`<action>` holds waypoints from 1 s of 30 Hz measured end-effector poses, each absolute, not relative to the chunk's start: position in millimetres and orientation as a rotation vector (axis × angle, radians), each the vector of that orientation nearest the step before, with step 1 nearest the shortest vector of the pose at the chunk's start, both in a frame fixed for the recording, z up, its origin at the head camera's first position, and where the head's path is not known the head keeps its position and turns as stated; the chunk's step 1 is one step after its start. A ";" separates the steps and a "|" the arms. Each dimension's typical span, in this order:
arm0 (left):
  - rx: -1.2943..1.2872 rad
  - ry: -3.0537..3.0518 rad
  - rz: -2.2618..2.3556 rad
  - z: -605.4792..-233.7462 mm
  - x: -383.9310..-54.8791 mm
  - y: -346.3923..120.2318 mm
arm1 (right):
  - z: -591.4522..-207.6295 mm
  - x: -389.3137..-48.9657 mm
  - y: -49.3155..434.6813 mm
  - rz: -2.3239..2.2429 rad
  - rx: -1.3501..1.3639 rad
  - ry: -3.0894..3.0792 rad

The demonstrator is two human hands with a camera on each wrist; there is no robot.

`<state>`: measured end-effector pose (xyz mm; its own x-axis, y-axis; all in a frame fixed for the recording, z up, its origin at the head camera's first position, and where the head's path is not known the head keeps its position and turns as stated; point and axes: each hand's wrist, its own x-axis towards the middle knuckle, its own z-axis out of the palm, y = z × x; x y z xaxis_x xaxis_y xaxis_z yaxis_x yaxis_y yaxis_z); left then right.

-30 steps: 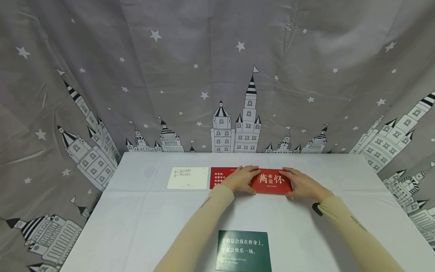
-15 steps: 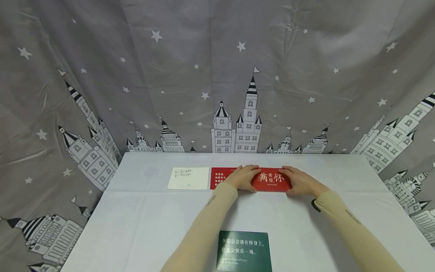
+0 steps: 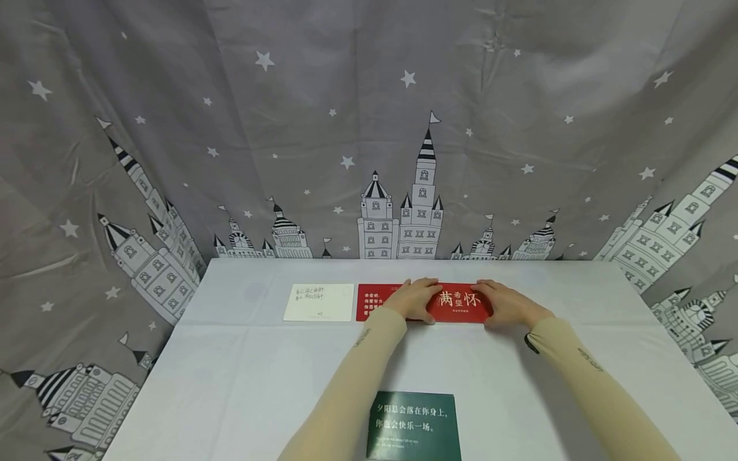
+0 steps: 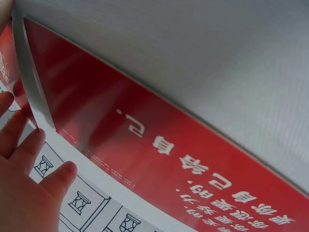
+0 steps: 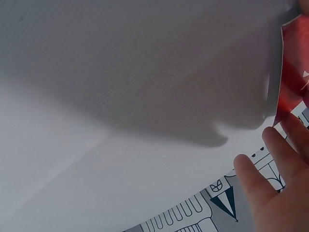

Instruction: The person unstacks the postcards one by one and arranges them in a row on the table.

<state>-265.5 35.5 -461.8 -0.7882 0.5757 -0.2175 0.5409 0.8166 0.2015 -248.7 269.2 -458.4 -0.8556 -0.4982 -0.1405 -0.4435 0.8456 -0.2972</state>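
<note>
A red card (image 3: 461, 316) with large white characters lies between my hands at the back of the table. My left hand (image 3: 410, 301) grips its left end, thumb at the near edge and fingers at the far edge. In the same way, my right hand (image 3: 507, 307) holds its right end. Just left of it lies another red card (image 4: 96, 87) with rows of white characters, partly covered by my left hand in the head view. A narrow gap separates the two red cards in the left wrist view. The right wrist view shows the held card's bent-looking end (image 5: 292, 63).
A cream card (image 3: 319, 302) with handwriting lies left of the red ones, in the same row. Nearer on the white table (image 3: 230, 384) is a dark green card (image 3: 414, 428) with white text. A grey curtain (image 3: 311, 128) printed with castles and stars hangs behind the table.
The held red card has moved slightly away from me, its near edge coming about level with the other red card's. Both hands moved with it. The cream and green cards stayed put.
</note>
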 end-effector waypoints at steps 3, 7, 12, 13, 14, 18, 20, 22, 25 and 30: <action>0.855 2.731 0.178 -461.4 -265.3 35.9 | -458.8 -249.4 269.1 -0.390 -0.697 2.797; 0.847 2.727 0.182 -461.2 -265.0 36.1 | -459.2 -250.7 270.0 -0.402 -0.692 2.774; 0.837 2.724 0.180 -460.4 -264.2 35.4 | -459.1 -251.8 270.0 -0.409 -0.695 2.754; 0.835 2.723 0.181 -460.4 -264.2 35.2 | -458.9 -251.8 269.8 -0.408 -0.694 2.754; 0.837 2.722 0.180 -460.5 -264.2 34.9 | -458.6 -251.8 269.6 -0.407 -0.693 2.753; 0.840 2.719 0.192 -462.6 -266.3 33.2 | -458.0 -251.4 269.0 -0.407 -0.695 2.750; 0.839 2.722 0.192 -464.5 -267.9 31.2 | -458.4 -250.9 269.1 -0.415 -0.697 2.750; 0.841 2.723 0.196 -466.2 -269.2 28.6 | -459.2 -250.2 269.5 -0.434 -0.704 2.754; 0.861 2.718 0.195 -467.2 -269.7 24.6 | -460.5 -248.1 270.0 -0.469 -0.697 2.759; 0.917 2.707 0.241 -465.2 -266.9 18.4 | -460.9 -243.9 269.2 -0.503 -0.671 2.762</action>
<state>-266.9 18.4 -465.2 -0.7622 0.6151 -0.2019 0.5696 0.7854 0.2423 -243.9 269.2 -460.9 -0.8613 -0.4816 -0.1620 -0.3936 0.8339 -0.3869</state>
